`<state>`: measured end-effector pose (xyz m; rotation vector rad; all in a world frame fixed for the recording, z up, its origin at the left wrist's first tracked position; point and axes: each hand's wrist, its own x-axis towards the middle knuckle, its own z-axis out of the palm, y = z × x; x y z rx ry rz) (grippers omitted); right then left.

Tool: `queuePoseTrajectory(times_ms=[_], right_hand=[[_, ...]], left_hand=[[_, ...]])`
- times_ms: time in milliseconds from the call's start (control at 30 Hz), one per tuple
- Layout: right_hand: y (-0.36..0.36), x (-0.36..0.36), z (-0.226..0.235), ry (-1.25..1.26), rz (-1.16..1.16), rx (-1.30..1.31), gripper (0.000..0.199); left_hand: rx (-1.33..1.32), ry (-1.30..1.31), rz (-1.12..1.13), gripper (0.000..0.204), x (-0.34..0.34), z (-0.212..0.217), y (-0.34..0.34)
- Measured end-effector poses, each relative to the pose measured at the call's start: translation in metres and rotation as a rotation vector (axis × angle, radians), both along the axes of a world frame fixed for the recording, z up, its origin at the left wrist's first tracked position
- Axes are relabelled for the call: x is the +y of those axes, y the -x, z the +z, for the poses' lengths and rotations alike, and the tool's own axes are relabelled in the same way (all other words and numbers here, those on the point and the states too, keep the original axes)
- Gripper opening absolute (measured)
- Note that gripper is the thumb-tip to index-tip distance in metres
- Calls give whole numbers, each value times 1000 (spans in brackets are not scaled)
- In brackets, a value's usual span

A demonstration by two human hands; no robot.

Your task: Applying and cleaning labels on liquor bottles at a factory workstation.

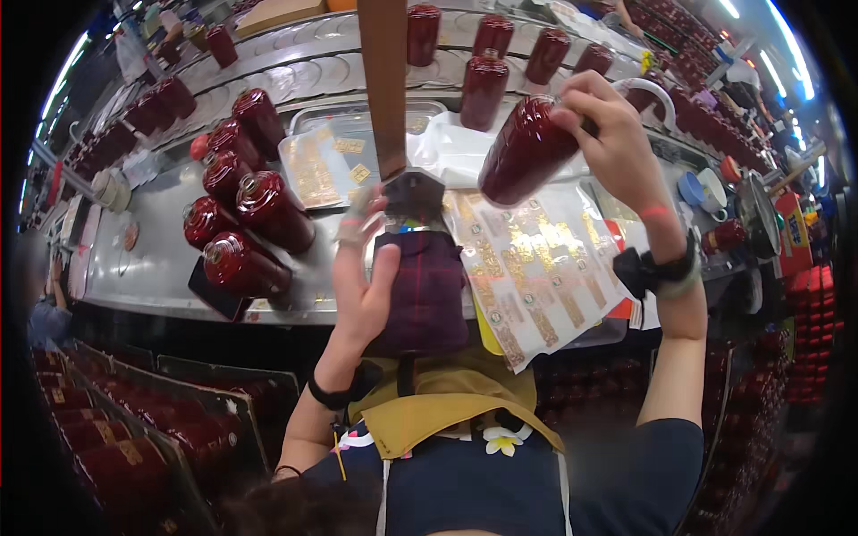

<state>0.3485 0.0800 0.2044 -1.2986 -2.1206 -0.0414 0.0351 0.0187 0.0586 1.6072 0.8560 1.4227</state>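
Observation:
My right hand (617,143) is raised over the steel counter and grips a dark red bottle (525,150) by its top, tilted with the base toward me. My left hand (362,277) presses a dark plaid cloth (427,290) that hangs below the counter edge, fingers spread along its left side. White sheets of gold stickers (536,259) lie just beneath the lifted bottle and droop over the counter edge.
Several red bottles (246,210) lie in a cluster at the left of the steel counter (152,259), and more stand on the conveyor (487,85) behind. A metal tray (308,116) holds another sticker sheet. Crates of red bottles (107,438) sit low on the left, stacked red goods at right.

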Motion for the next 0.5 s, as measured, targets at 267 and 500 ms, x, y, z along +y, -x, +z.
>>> queuePoseTrajectory(times_ms=[267,500], right_hand=[[36,-42,-23,532,541,431,25],[68,-66,-122,989,48,855,57]], left_hand=[[-662,723,-1132,91,-25,29,-32],[-409,879,-292,61,-24,-3,-28]])
